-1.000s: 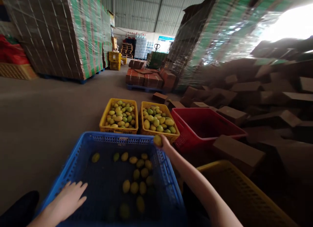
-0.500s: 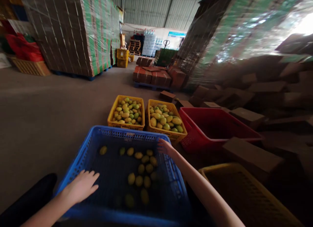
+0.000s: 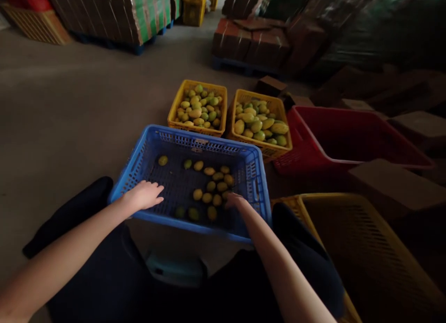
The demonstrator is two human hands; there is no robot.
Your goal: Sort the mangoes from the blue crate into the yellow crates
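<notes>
A blue plastic crate (image 3: 251,174) stands on the floor in front of my knees, with several yellow-green mangoes (image 3: 212,186) scattered on its bottom. My left hand (image 3: 144,195) rests flat on the crate's near left rim, fingers spread, holding nothing. Inside the crate at its near right, my right hand (image 3: 235,201) reaches down among the mangoes and touches them; whether it grips one I cannot see. Beyond the blue crate stand two yellow crates (image 3: 174,112) (image 3: 278,151) heaped with mangoes.
An empty red crate (image 3: 306,151) sits to the right of the yellow ones. A large yellow crate (image 3: 313,211) is at my right knee. Cardboard boxes (image 3: 393,184) lie at the right; wrapped pallets (image 3: 114,12) stand behind on the concrete floor.
My right hand held a mango out over the far right yellow crate, came back empty, and now reaches down among the mangoes in the blue crate. The view has tilted down.
</notes>
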